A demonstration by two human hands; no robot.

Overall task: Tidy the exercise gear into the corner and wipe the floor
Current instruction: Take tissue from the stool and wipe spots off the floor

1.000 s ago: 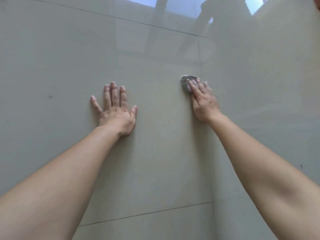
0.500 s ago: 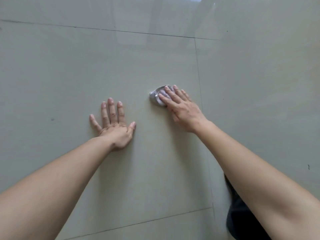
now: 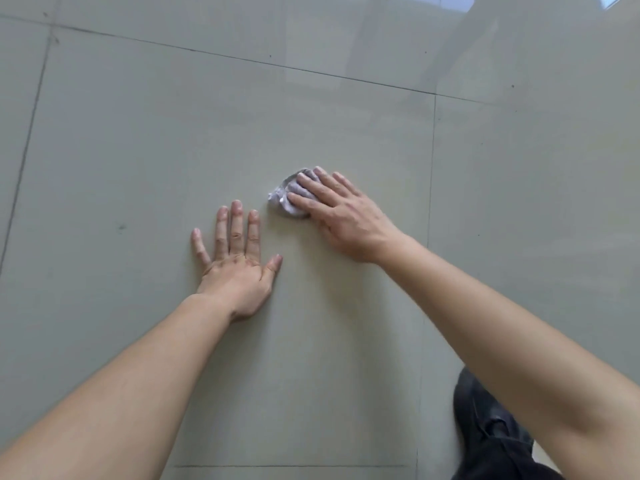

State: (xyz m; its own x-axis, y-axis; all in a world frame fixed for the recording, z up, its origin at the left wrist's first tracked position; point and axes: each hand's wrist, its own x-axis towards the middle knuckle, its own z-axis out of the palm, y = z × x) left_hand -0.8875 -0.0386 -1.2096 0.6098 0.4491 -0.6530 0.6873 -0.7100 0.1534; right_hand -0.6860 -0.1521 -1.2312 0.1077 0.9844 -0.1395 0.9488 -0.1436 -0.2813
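A small crumpled white-grey cloth (image 3: 284, 199) lies on the glossy pale tiled floor (image 3: 138, 150). My right hand (image 3: 341, 216) presses flat on the cloth with straight, spread fingers; most of the cloth is hidden under the fingers. My left hand (image 3: 239, 265) rests flat on the floor, fingers spread, a short way to the left of and nearer than the cloth, holding nothing. No exercise gear is in view.
Dark grout lines (image 3: 431, 168) cross the floor. A dark trouser leg and knee (image 3: 491, 427) shows at the bottom right under my right forearm. A bright window reflection (image 3: 450, 0) lies on the far tiles.
My right hand has slid the cloth leftwards across the grout line, closer to my left hand. The left hand stays planted flat. The view has tilted down, showing my dark trouser leg.
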